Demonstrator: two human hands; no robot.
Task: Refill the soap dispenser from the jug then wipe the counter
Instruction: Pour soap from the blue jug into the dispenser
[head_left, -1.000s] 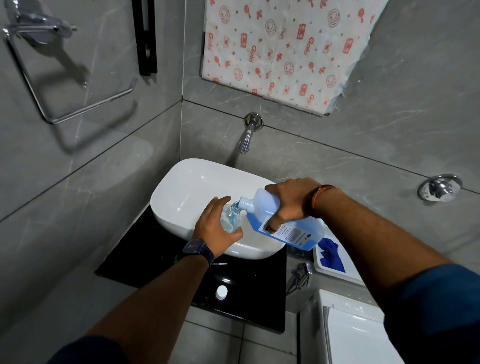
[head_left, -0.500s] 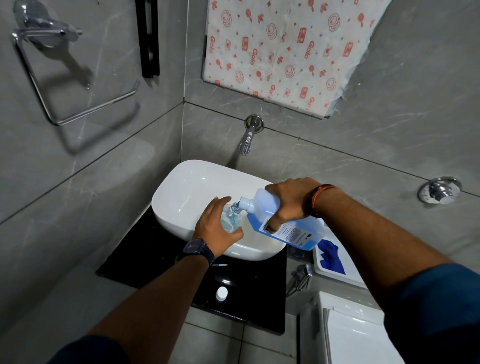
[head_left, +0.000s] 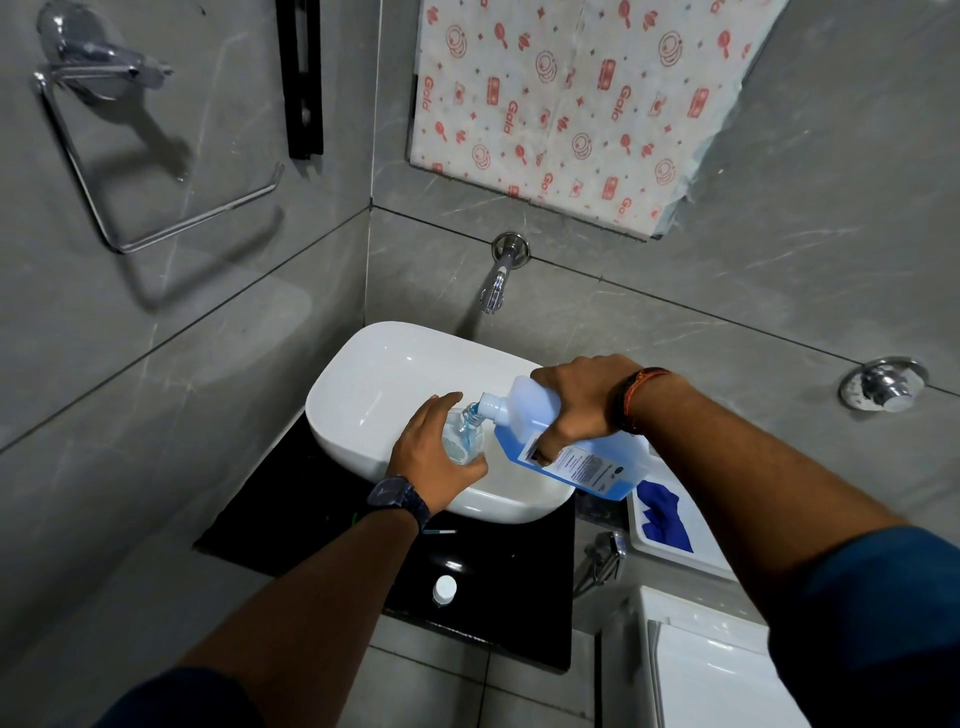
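My left hand (head_left: 434, 457) grips a small clear soap dispenser bottle (head_left: 462, 434) over the white basin (head_left: 384, 384). Its neck is open and blue liquid shows inside. My right hand (head_left: 582, 400) holds a translucent jug (head_left: 571, 457) of blue soap, tipped with its white spout touching the dispenser's mouth. A white cap (head_left: 444, 588) lies on the black counter (head_left: 291, 519) near its front edge. A blue cloth (head_left: 662, 512) lies on a white surface to the right of the basin.
A wall tap (head_left: 496, 286) juts out above the basin. A chrome towel ring (head_left: 156, 156) hangs on the left wall and a chrome valve knob (head_left: 883, 387) on the right. A white toilet tank (head_left: 691, 665) stands at lower right.
Both hands hold the same pose while the jug stays tipped into the dispenser. Only the camera view has shifted slightly.
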